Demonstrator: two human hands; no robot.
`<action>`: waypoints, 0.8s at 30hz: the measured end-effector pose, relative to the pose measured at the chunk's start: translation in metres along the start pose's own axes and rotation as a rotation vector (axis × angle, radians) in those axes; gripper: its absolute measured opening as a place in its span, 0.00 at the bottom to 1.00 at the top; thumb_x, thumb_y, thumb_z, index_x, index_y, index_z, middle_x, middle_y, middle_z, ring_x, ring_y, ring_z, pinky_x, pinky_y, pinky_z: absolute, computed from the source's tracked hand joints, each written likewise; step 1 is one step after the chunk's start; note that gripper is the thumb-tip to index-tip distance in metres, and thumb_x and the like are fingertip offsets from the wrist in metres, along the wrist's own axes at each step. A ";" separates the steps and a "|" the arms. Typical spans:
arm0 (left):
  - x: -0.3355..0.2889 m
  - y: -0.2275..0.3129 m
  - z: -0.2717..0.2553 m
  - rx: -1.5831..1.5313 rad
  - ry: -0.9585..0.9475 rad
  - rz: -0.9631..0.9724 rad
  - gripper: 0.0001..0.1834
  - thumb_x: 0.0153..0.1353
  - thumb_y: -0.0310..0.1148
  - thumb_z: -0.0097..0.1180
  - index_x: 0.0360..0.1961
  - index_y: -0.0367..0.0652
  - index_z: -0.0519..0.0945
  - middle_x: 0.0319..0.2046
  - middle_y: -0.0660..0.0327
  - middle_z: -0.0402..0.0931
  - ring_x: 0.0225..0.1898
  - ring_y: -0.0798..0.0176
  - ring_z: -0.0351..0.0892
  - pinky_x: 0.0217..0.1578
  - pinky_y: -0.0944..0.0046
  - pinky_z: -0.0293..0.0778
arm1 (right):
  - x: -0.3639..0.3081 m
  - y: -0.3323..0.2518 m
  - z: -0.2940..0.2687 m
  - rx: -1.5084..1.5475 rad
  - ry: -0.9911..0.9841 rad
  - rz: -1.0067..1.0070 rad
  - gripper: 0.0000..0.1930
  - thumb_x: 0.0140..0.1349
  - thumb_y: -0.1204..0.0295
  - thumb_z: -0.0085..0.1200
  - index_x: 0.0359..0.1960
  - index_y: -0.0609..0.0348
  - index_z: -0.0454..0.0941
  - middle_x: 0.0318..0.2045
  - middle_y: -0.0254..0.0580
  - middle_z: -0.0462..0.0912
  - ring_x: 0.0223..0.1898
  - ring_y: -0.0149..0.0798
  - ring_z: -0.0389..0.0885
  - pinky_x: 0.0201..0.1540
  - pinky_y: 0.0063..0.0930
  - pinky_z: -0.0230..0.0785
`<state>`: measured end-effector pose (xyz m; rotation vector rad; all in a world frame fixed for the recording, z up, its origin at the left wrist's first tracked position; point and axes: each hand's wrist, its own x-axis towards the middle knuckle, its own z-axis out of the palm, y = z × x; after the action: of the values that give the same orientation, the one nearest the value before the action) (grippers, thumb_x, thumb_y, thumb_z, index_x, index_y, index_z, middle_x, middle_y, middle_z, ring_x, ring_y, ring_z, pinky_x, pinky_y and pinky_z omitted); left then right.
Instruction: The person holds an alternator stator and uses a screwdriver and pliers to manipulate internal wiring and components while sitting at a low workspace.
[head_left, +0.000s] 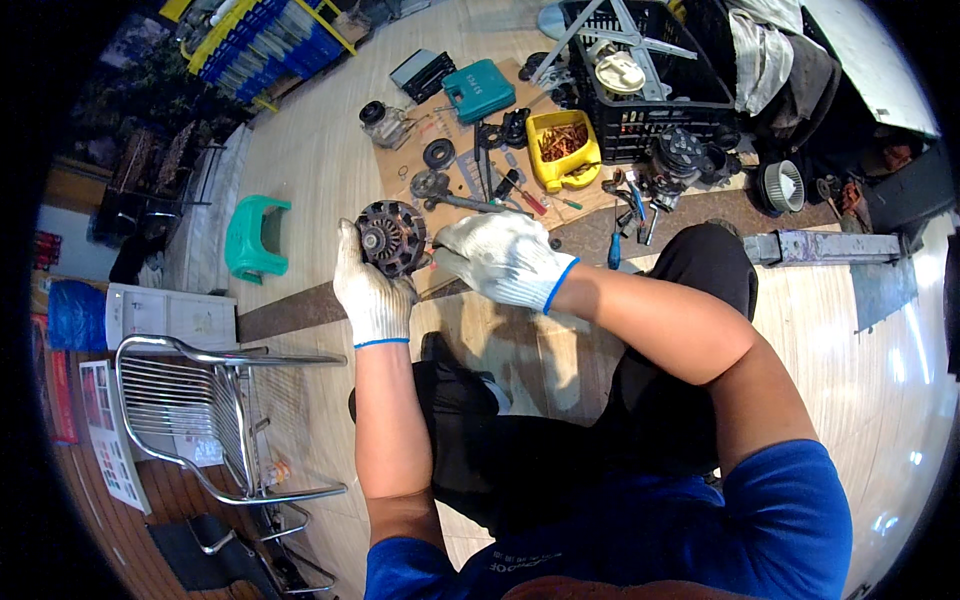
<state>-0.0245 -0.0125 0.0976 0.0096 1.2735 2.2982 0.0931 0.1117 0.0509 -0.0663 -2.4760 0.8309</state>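
My left hand [374,297], in a white knit glove with a blue cuff, is wrapped round the edge of a round dark metal part [405,224]. It looks like an alternator rotor, with fan-like fins round a central shaft end, and it is held up with that face toward me. My right hand [510,262], gloved the same way, is closed just right of the rotor. Its fingertips are by the rotor's rim; whatever they pinch is too small to make out. Below and beyond the hands lies a cardboard sheet [408,165] with parts and tools.
On the cardboard are a teal tool case [478,91], a cut yellow jug [537,133] of copper-coloured pieces, a black ring [439,153] and screwdrivers. A black crate [620,135] stands at far right. A green stool [257,238] and a metal chair [200,410] are to the left.
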 end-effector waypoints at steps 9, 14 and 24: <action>-0.003 0.002 0.000 0.346 0.020 0.270 0.21 0.72 0.43 0.51 0.53 0.35 0.76 0.46 0.52 0.80 0.45 0.57 0.83 0.47 0.55 0.82 | -0.010 -0.012 -0.026 -0.145 -0.039 -0.027 0.05 0.59 0.67 0.54 0.31 0.54 0.78 0.26 0.43 0.81 0.29 0.49 0.84 0.29 0.41 0.75; 0.012 0.004 -0.022 0.454 -0.148 0.289 0.18 0.73 0.41 0.50 0.49 0.34 0.78 0.42 0.53 0.82 0.41 0.59 0.85 0.44 0.58 0.83 | -0.009 0.001 -0.046 -0.219 0.091 -0.033 0.10 0.62 0.63 0.54 0.30 0.56 0.78 0.28 0.45 0.82 0.32 0.50 0.84 0.32 0.44 0.76; 0.013 0.016 -0.022 0.118 -0.171 -0.128 0.22 0.72 0.48 0.50 0.46 0.35 0.80 0.38 0.53 0.83 0.34 0.57 0.84 0.33 0.58 0.80 | -0.009 0.029 -0.060 -0.440 0.011 0.129 0.04 0.53 0.70 0.55 0.31 0.50 0.80 0.27 0.44 0.84 0.31 0.51 0.86 0.32 0.45 0.77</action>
<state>-0.0482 -0.0314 0.0948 0.1574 1.2812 2.0651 0.1267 0.1663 0.0705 -0.3864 -2.6207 0.3185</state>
